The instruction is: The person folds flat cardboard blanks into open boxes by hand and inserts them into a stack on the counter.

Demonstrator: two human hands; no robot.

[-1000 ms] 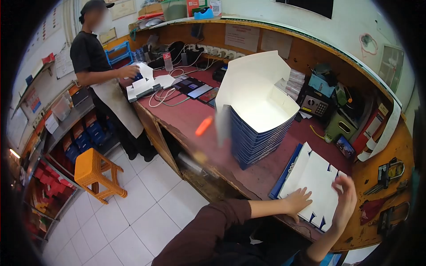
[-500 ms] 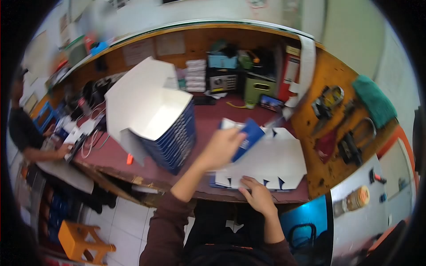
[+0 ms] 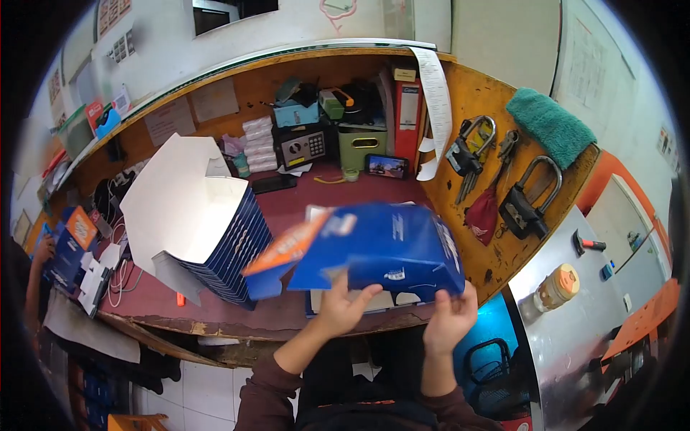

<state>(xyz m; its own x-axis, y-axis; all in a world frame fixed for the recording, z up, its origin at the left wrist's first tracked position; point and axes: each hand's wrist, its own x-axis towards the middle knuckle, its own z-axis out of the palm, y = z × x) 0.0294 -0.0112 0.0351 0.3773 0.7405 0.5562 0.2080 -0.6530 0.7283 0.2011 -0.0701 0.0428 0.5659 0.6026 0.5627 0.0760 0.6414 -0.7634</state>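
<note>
A blue cardboard box blank (image 3: pixel 374 248) with an orange flap, partly blurred, is held raised over the near part of the desk. My left hand (image 3: pixel 343 305) grips its near edge, thumb pointing right. The fingers of my right hand (image 3: pixel 451 316) are closed on its near right corner. Beneath it, mostly hidden, lie flat white blanks (image 3: pixel 359 299) at the desk's front edge. Left of my hands stands a tall stack of nested open boxes (image 3: pixel 233 248), blue outside and white inside.
The maroon desk (image 3: pixel 316 197) holds a safe (image 3: pixel 303 146), a green bin (image 3: pixel 359 152) and a phone (image 3: pixel 387 166) at the back. Padlocks (image 3: pixel 528 201) hang on the right panel. A jar (image 3: pixel 558 286) stands on the metal table. At far left, another person's hand (image 3: pixel 44 248) holds a blue-orange box.
The blank has come up off the flat pile, its blue outer side now showing. Both my hands hold it. My view has turned to the right.
</note>
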